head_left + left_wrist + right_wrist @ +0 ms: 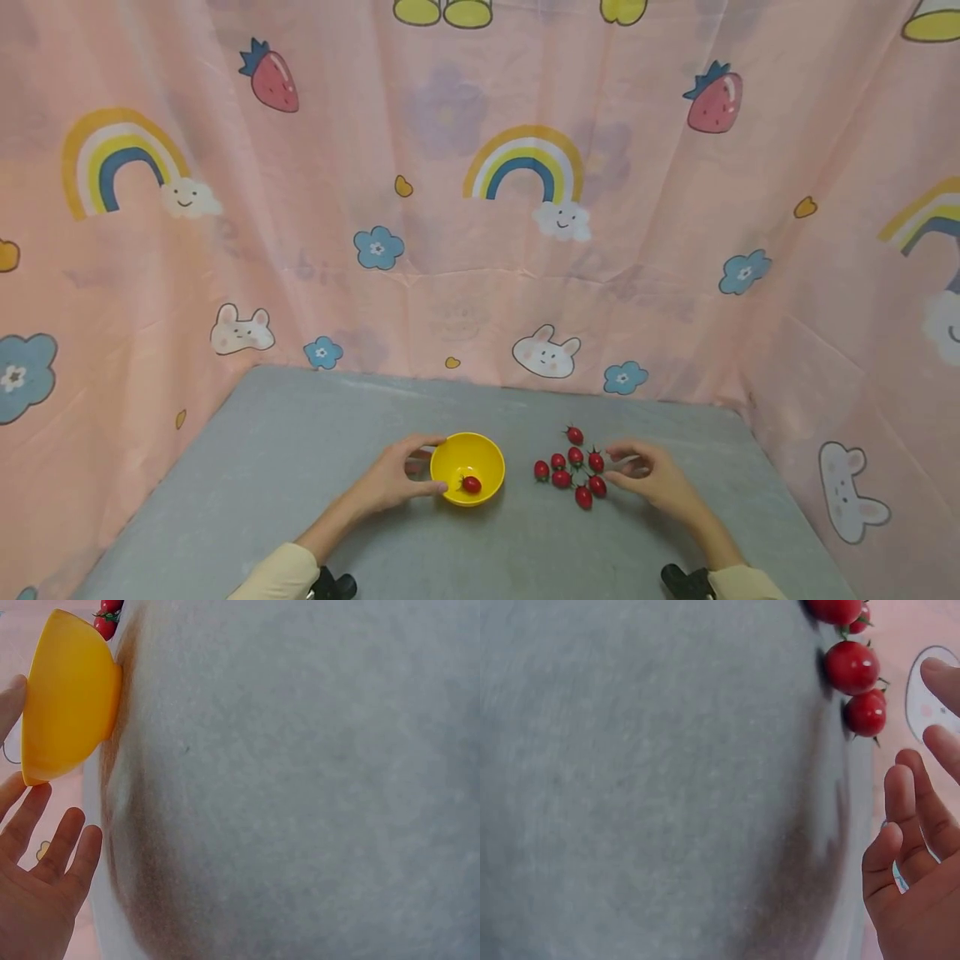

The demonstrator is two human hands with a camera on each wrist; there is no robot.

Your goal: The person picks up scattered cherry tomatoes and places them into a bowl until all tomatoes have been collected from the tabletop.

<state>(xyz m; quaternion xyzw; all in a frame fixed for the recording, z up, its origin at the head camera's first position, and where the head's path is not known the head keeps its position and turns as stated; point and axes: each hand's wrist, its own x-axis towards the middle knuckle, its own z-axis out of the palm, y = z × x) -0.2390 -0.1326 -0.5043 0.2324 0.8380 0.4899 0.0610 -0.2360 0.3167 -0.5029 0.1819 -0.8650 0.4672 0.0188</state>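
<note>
A yellow bowl [491, 471] stands upright on the grey table, with one cherry tomato [471, 485] inside. My left hand [388, 475] holds the bowl's left side, thumb at the near rim and fingers toward the far rim; the left wrist view shows the bowl [71, 697] from the side, its foot at the tabletop. Several red cherry tomatoes [561, 479] with green stems lie in a loose cluster right of the bowl. Just right of them is my right hand [656, 479], thumb and fingers apart, nothing between them. The right wrist view shows a cherry tomato [853, 667] beyond its fingertips.
A grey cloth-like surface covers the table [337, 417]. Behind and at both sides hangs a pink curtain [420, 317] printed with rainbows, strawberries and rabbits. Dark devices are strapped at both wrists, below the light sleeves [281, 575].
</note>
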